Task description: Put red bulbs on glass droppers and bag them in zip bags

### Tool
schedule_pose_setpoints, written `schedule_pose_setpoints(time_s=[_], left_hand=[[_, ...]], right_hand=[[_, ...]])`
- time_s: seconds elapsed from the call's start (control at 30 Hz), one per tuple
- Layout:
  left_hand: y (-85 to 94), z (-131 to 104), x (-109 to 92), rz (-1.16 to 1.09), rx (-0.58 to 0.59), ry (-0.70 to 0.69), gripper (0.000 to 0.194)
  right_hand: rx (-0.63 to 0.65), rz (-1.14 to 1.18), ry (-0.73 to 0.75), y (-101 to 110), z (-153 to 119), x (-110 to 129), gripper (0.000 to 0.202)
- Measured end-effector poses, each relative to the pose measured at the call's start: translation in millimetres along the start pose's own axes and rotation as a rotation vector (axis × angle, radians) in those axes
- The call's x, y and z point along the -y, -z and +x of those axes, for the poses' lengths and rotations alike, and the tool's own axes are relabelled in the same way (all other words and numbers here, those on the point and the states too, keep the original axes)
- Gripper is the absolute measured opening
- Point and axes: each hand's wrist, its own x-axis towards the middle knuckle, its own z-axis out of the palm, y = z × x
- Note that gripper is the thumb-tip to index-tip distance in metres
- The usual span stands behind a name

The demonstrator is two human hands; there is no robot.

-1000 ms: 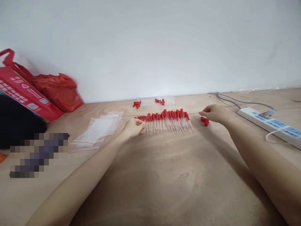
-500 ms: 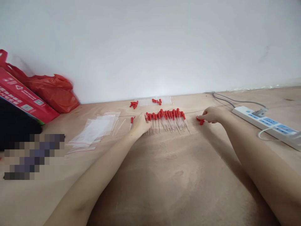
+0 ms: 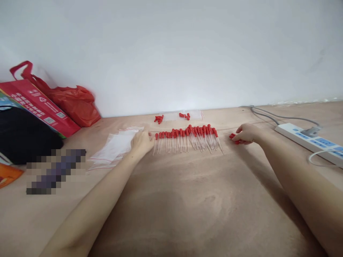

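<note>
Several clear droppers with red bulbs [image 3: 198,132] lie side by side in a row on the wooden table. Just left of the row is my left hand [image 3: 142,142], back upward with its fingers curled; what they hold, if anything, is hidden. It partly covers the flat clear zip bags [image 3: 112,146]. To the right of the row, my right hand [image 3: 247,134] has thumb and fingers bent around loose red bulbs [image 3: 233,136] on the table. More red bulbs [image 3: 159,119] lie behind the row, beside a clear bag [image 3: 197,114].
A white power strip [image 3: 308,137] with grey cables lies at the right. At the left are a red printed bag [image 3: 37,103], a red plastic bag [image 3: 77,103], a black item [image 3: 24,135] and a blurred-out object [image 3: 56,171]. A white wall stands behind.
My left hand has moved left, off the end of the dropper row to the edge of the zip bags. My right hand stays by the loose red bulbs. The view has shifted slightly left.
</note>
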Motion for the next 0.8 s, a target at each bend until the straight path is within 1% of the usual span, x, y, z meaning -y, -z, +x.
schedule_pose_setpoints(time_s=[0.07,0.1,0.17,0.23,0.33,0.4,0.47,0.53,0.57,0.6,0.67,0.7,0.77,0.8], left_hand=[[-1.0,8,14,0.098,0.020,0.070,0.030],[-2.8,12,19,0.130,0.047,0.092,0.032],[-7.6,15,23,0.168,0.099,0.118,0.034],[-11.8,16,22,0.181,0.122,0.124,0.034],[-11.4,15,17,0.187,0.117,0.112,0.033],[-4.5,15,12,0.192,0.093,0.095,0.032],[6.4,12,7,0.163,0.011,0.053,0.029],[16.7,6,-1,0.066,-0.110,-0.043,0.023],[19.9,0,-5,-0.011,-0.160,-0.123,0.020],[21.2,-7,-10,-0.100,-0.193,-0.225,0.018],[17.3,-26,-18,-0.283,-0.190,-0.479,0.015],[12.6,-36,-22,-0.346,-0.186,-0.590,0.016],[0.4,-54,-27,-0.419,-0.229,-0.783,0.018],[-5.7,-61,-28,-0.435,-0.246,-0.840,0.019]], right_hand=[[-0.018,-0.009,0.017,2,-2,3,0.040],[-0.022,-0.026,0.037,2,-4,5,0.037],[-0.028,-0.077,0.100,3,-10,11,0.024],[-0.041,-0.121,0.171,2,-20,18,0.010],[-0.074,-0.107,0.244,0,-36,28,0.005],[-0.087,-0.027,0.305,-1,-46,32,0.006],[-0.123,0.092,0.405,-1,-53,36,0.006],[-0.209,0.238,0.527,-6,-57,39,0.008],[-0.262,0.313,0.585,-10,-59,40,0.010],[-0.316,0.382,0.640,-17,-60,41,0.013],[-0.406,0.459,0.758,-37,-64,42,0.016],[-0.440,0.442,0.832,-49,-67,41,0.017],[-0.482,0.324,1.019,-74,-74,38,0.015],[-0.496,0.264,1.118,-85,-78,35,0.014]])
